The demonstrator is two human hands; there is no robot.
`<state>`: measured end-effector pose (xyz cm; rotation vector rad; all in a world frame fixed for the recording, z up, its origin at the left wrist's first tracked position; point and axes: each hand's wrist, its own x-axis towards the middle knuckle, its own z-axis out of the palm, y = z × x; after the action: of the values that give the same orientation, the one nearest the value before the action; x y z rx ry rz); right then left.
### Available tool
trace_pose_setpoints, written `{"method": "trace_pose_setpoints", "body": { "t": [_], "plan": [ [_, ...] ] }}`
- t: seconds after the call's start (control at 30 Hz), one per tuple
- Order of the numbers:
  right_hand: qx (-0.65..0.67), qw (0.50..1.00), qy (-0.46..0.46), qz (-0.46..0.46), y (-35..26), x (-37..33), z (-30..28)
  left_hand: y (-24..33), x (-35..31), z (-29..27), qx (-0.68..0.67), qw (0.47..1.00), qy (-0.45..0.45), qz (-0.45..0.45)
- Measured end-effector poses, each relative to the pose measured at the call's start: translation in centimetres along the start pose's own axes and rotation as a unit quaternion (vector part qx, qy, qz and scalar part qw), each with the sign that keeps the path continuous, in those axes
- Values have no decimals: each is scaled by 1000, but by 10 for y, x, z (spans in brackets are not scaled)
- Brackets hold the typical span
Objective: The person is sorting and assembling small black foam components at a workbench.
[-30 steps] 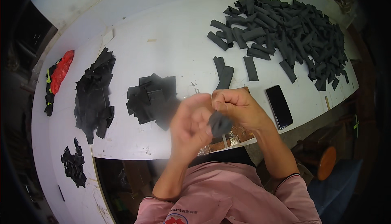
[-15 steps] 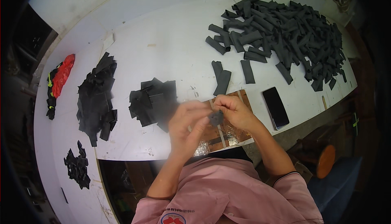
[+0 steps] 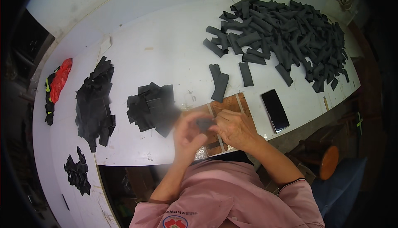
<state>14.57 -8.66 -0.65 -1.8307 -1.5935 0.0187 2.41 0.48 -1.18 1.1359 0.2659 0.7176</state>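
Note:
Close in front of my body, a small dark grey fabric sleeve (image 3: 203,124) is held between my two hands. My left hand (image 3: 187,136) curls round it, with fingers and thumb blurred by motion. On its right side, the fingers of my right hand (image 3: 235,129) pinch the piece and cover part of it. Beneath both hands lies a brown board (image 3: 243,103) with pale tape strips. Just left of my left hand is a pile of flat black fabric pieces (image 3: 151,105).
A big heap of dark grey rolled sleeves (image 3: 286,37) covers the back right, a few lying loose (image 3: 246,74). A black phone (image 3: 275,111) rests right of the board. Farther left are another black fabric pile (image 3: 94,107), small black scraps (image 3: 77,174) and a red bag (image 3: 61,78).
Both hands have shifted slightly down. The sleeve has moved left and deeper into my left hand, and my right hand has turned so its back shows more.

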Motion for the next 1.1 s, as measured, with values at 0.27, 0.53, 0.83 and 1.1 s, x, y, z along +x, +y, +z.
{"method": "trace_pose_setpoints", "body": {
  "t": [0.27, 0.53, 0.83, 1.1],
  "plan": [
    [95, 993, 67, -32, 11, -7, 14, 21, 34, 11, 200, 969, -145, -28],
    [121, 990, 70, 0, 18, -12, 35, 17, 31, -1, 289, 943, -165, 34],
    [75, 997, 11, 0, 10, -4, 9, 17, 20, 7, 153, 980, -114, 56],
    [46, 999, 3, 9, 7, -5, 11, 21, 22, -1, 70, 987, -140, -21]
  ]
}}
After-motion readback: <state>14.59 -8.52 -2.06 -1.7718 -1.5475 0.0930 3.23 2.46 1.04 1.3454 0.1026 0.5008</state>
